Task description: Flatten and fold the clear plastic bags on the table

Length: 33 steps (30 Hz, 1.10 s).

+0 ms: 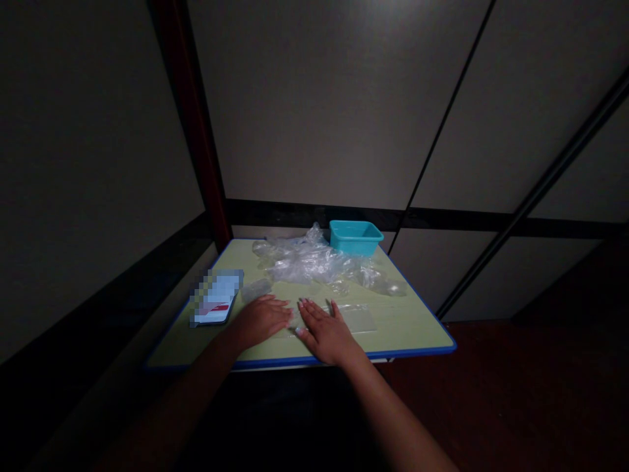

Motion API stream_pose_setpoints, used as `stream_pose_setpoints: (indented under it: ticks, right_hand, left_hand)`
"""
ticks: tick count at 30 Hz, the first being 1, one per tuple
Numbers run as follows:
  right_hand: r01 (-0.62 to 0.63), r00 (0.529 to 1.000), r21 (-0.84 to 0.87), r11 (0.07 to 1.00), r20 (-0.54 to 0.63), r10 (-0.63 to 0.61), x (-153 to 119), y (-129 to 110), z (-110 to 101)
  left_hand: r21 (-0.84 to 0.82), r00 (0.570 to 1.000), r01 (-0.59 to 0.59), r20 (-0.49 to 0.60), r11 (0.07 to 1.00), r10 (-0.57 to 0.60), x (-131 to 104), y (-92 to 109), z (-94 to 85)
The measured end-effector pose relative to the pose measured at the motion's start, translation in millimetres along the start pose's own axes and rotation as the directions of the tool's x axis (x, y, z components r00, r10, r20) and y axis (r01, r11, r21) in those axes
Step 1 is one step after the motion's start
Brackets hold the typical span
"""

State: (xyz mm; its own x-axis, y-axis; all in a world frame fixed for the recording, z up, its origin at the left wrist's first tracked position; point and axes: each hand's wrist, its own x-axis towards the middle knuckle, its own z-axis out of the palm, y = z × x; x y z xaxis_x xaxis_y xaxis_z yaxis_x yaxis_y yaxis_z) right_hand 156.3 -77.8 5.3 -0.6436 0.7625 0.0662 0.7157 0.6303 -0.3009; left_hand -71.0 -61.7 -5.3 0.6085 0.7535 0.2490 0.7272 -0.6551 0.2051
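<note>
A clear plastic bag (362, 319) lies flat on the pale yellow-green table near its front edge. Across its middle rests my right hand (324, 328), palm down with the fingers stretched out. My left hand (264, 320) lies on the bag's left end, its fingers extended toward the right hand. Neither hand grips anything. Just beyond my left hand is a small folded piece of clear plastic (256, 289). A heap of crumpled clear plastic bags (307, 259) spreads over the back half of the table.
A turquoise plastic basket (356, 239) stands at the table's back right corner. On the left side sits a phone or tablet (219, 298) with a lit screen, partly pixelated. The table (413, 331) has a blue edge. Panelled walls or cabinet doors (314, 118) rise behind it.
</note>
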Motion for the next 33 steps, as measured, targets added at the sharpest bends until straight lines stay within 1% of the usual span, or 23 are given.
stream_pose_setpoints:
  ticks: [6, 10, 13, 18, 22, 25, 27, 30, 33]
  right_hand:
    - [0.014, 1.000, -0.010, 1.000, -0.006, -0.014, 0, 0, 0]
    - [0.018, 1.000, -0.020, 1.000, 0.004, -0.018, -1, 0, -1]
    - [0.014, 1.000, -0.032, 0.999, 0.014, -0.014, -1, -1, -2]
    - [0.015, 1.000, -0.044, 0.999, 0.021, -0.014, 0, -1, -2]
    - [0.003, 1.000, -0.044, 0.999, 0.018, -0.002, 0, 0, 1]
    - [0.003, 1.000, -0.034, 0.999, -0.002, -0.004, 1, 1, 3]
    - [0.009, 1.000, -0.034, 0.999, -0.007, -0.009, 1, 2, 4]
    - [0.014, 1.000, -0.046, 0.999, 0.007, -0.014, 1, 2, 4]
    - [0.016, 1.000, -0.059, 0.998, 0.019, -0.015, 1, 2, 3]
  left_hand:
    - [-0.001, 1.000, -0.014, -0.012, 1.000, 0.014, -6, -1, 0.3]
    - [0.020, 1.000, -0.005, -0.010, 1.000, 0.005, -10, -2, -0.2]
    - [0.030, 0.999, 0.008, -0.033, 1.000, -0.007, -12, 1, -2.1]
    - [0.013, 0.999, 0.026, -0.044, 1.000, -0.025, -16, 18, -3.1]
    - [0.007, 0.991, 0.130, -0.024, 0.991, -0.130, -18, 38, 3.3]
    - [0.029, 0.980, 0.200, -0.005, 0.979, -0.200, -18, 49, 8.4]
    - [0.050, 0.975, 0.220, -0.022, 0.974, -0.219, -19, 52, 10.4]
    - [0.063, 0.975, 0.220, -0.060, 0.974, -0.216, -19, 53, 11.5]
    - [0.056, 0.975, 0.219, -0.057, 0.974, -0.216, -19, 53, 11.4]
